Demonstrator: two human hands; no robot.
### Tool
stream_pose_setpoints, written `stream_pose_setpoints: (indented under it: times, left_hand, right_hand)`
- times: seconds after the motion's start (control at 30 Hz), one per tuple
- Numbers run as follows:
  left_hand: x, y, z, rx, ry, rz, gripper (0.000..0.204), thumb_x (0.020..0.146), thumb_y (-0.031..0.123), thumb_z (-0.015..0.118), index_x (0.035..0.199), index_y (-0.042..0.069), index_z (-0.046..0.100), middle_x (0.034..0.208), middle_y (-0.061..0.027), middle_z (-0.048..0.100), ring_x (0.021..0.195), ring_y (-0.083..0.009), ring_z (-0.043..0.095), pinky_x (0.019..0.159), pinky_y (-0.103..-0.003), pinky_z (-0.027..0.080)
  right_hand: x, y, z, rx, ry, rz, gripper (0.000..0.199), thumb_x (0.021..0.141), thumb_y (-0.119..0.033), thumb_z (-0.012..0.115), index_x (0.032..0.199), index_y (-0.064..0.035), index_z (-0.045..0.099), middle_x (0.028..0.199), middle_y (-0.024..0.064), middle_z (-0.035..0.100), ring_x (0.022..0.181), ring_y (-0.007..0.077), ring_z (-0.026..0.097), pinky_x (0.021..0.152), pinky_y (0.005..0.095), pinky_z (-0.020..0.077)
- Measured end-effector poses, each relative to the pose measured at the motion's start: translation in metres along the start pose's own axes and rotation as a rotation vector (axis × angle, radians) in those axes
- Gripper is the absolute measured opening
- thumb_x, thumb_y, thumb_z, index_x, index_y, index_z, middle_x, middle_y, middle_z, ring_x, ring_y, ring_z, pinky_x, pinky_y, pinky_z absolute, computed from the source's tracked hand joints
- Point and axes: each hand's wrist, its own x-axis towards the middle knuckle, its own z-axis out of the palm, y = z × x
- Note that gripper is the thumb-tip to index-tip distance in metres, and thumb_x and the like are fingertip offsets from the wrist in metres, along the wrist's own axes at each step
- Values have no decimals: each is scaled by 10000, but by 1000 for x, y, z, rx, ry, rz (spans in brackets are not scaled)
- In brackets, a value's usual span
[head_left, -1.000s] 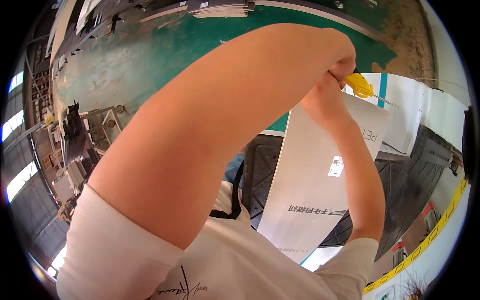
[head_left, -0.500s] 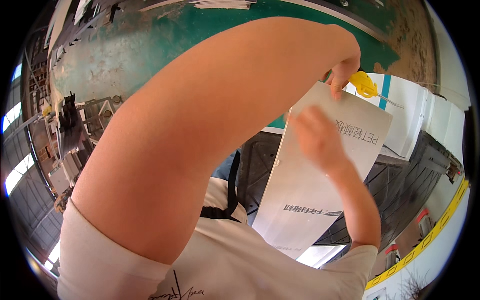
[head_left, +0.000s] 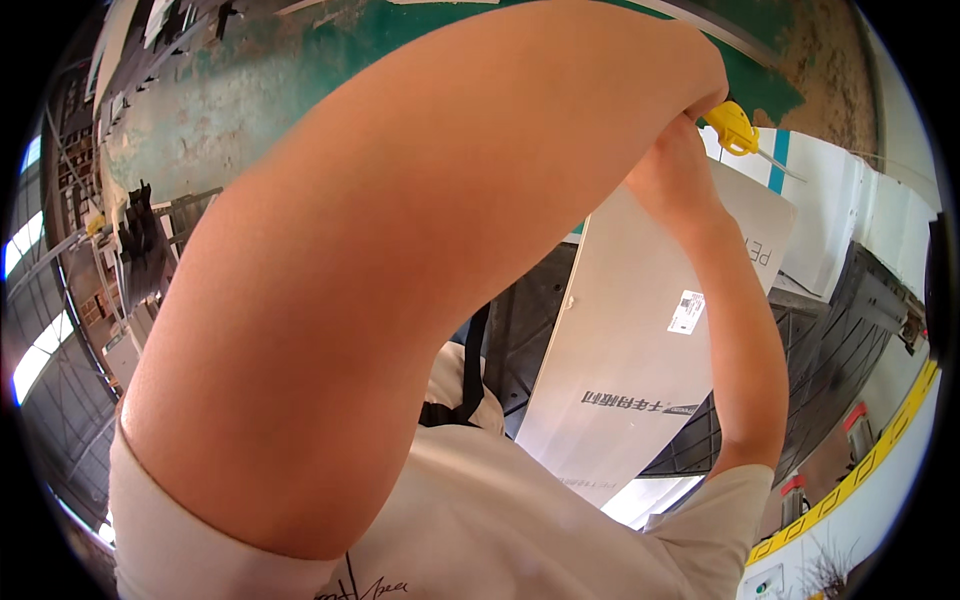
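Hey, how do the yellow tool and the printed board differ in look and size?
The yellow tool is bright; the printed board is pale. The tool is small, with a thin rod; the board is much larger, long and flat. Both appear right of the picture's centre.

Two hands (head_left: 680,165), one yellow tool (head_left: 738,132)

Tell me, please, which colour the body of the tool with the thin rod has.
The tool body is yellow, seen best in the head view.
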Motion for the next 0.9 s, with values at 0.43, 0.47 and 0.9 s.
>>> stream_pose_setpoints:
  times: [0.43,0.47,0.9]
  left_hand:
    - [-11,8,10,99,226,33,541,802,459,848,1189,101,730,1048,-71,747,1022,-269,721,823,-412,570]
    - [-17,7,16,115,282,11,538,801,458,847,1185,99,732,1044,-73,748,1021,-270,721,823,-414,573]
    - [-74,40,195,-180,785,-281,482,875,494,751,1028,38,716,953,-159,760,897,-332,746,786,-425,597]
  right_hand:
    - [-148,-137,3,279,-343,-132,228,776,-32,676,1001,-7,701,826,53,538,805,231,592,688,365,521]
    - [-155,-142,4,312,-335,-115,246,761,-12,692,1007,-9,713,792,56,518,766,228,573,663,367,510]
    - [-107,-109,7,29,-3,51,102,778,-8,696,878,-31,693,903,69,613,936,263,640,747,384,553]
